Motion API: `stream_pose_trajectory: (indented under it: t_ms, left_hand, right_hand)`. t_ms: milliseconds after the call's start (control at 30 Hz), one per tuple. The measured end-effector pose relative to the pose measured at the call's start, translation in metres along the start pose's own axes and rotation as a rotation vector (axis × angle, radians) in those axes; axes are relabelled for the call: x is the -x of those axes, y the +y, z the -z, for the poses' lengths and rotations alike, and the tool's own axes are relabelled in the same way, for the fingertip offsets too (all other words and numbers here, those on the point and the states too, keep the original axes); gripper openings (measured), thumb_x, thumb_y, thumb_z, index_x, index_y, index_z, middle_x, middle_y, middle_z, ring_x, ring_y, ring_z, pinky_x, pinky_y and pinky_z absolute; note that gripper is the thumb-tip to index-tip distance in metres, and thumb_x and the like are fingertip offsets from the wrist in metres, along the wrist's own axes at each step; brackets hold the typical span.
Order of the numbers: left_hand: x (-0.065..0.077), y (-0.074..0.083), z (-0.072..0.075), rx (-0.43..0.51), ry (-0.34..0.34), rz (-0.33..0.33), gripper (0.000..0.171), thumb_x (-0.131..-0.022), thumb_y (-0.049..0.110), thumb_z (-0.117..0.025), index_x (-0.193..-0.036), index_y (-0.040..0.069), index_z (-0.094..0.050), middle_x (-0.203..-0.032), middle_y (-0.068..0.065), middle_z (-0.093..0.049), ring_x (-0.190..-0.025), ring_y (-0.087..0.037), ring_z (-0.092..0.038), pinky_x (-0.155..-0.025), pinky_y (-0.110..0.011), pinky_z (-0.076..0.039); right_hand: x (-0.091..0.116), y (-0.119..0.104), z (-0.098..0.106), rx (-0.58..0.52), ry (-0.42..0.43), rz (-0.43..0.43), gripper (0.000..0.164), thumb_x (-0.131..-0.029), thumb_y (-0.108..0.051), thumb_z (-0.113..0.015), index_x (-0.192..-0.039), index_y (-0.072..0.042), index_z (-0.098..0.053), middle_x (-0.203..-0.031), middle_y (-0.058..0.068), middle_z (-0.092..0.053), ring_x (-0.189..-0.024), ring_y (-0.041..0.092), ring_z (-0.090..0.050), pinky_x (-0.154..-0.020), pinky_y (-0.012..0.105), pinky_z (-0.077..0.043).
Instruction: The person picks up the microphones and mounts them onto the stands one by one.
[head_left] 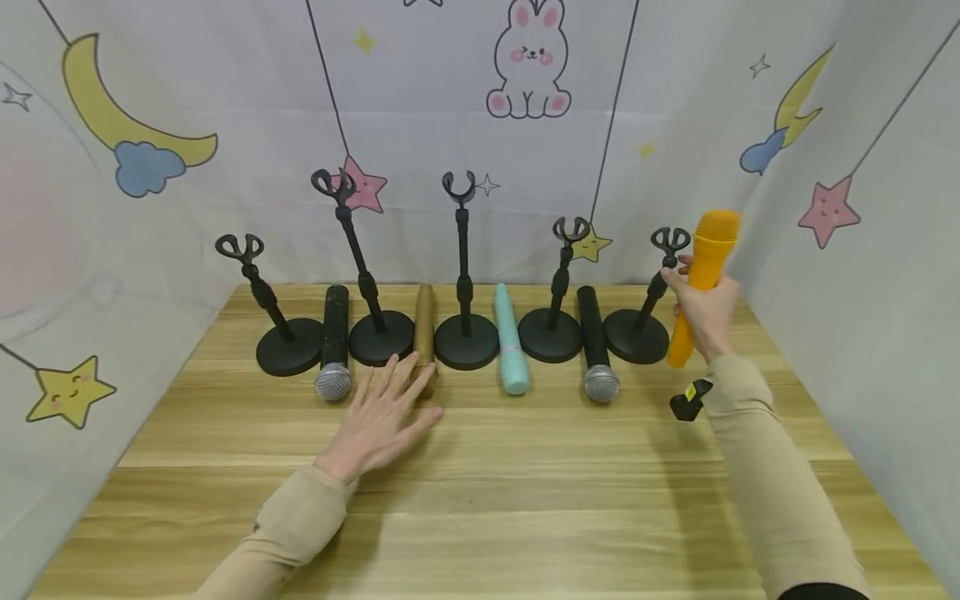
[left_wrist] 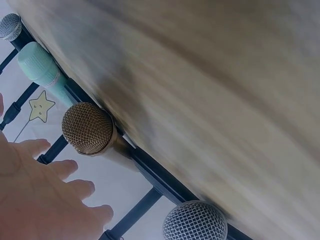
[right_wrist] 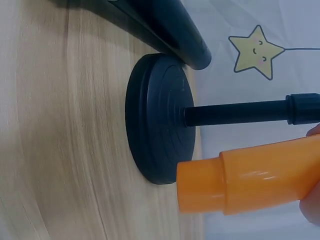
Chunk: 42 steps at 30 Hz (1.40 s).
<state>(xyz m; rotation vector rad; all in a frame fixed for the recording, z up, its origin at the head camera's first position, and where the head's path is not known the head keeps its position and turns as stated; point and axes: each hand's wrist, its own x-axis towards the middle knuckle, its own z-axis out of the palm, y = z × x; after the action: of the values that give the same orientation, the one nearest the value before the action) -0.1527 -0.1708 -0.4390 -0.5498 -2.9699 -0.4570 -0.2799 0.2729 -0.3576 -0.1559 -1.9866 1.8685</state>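
My right hand (head_left: pixel 712 315) grips an orange microphone (head_left: pixel 716 242) around its handle, its head pointing up and its narrow end down. It is raised beside the rightmost black microphone stand (head_left: pixel 637 337), and the thumb and fingers reach close to that stand's upper post. In the right wrist view the orange handle (right_wrist: pixel 265 172) overlaps the edge of the round stand base (right_wrist: pixel 160 120); contact cannot be told. My left hand (head_left: pixel 381 423) spreads its fingers at the head end of a gold microphone (head_left: pixel 424 321), whose mesh head (left_wrist: pixel 87 128) lies beyond the fingertips in the left wrist view.
Several black stands line the back of the wooden table (head_left: pixel 480 500). Between them lie a black microphone (head_left: pixel 335 333), a mint-green microphone (head_left: pixel 510 337) and another black microphone (head_left: pixel 592 333). A printed curtain (head_left: pixel 420 108) hangs behind. A small black device (head_left: pixel 686 404) sits by the right wrist.
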Motion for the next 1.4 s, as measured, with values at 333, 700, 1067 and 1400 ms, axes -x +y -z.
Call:
stream_pose_trajectory:
  t_ms: [333,700,1067,1400]
  left_hand:
    - [0.0,0.004,-0.001,0.008,-0.014,0.004,0.069,-0.101,0.055,-0.049,-0.159,0.022,-0.032,-0.169,-0.01,-0.022,-0.157,-0.038,-0.016,-0.123,-0.066,-0.012]
    - [-0.002,0.011,-0.004,0.027,-0.018,-0.011,0.069,-0.101,0.055,-0.047,-0.158,0.019,-0.033,-0.168,-0.01,-0.023,-0.156,-0.037,-0.018,-0.124,-0.065,-0.011]
    - [-0.003,0.016,-0.003,0.069,-0.038,-0.011,0.069,-0.102,0.054,-0.047,-0.159,0.019,-0.031,-0.168,-0.011,-0.023,-0.157,-0.038,-0.015,-0.124,-0.066,-0.009]
    - [-0.003,0.019,-0.001,0.09,-0.053,-0.021,0.069,-0.102,0.054,-0.046,-0.16,0.021,-0.027,-0.169,-0.009,-0.02,-0.157,-0.038,-0.014,-0.124,-0.065,-0.007]
  right_hand:
    - [-0.013,0.021,-0.006,0.118,0.03,0.015,0.023,-0.089,-0.02,-0.078,-0.105,-0.021,-0.061,-0.094,-0.009,-0.057,-0.06,0.007,-0.05,-0.051,0.018,-0.045]
    - [-0.012,0.017,0.001,0.409,0.015,0.184,0.027,-0.091,-0.022,-0.075,-0.104,-0.004,-0.061,-0.083,-0.015,-0.054,-0.075,0.01,-0.049,-0.069,0.025,-0.041]
    - [0.008,0.015,0.021,0.44,-0.013,0.137,0.02,-0.091,-0.025,-0.075,-0.099,-0.015,-0.06,-0.082,-0.013,-0.054,-0.067,0.007,-0.051,-0.06,0.021,-0.044]
    - [0.027,0.011,0.043,0.42,-0.087,0.107,0.015,-0.092,-0.02,-0.073,-0.099,-0.02,-0.059,-0.079,-0.015,-0.056,-0.056,0.008,-0.05,-0.052,0.023,-0.046]
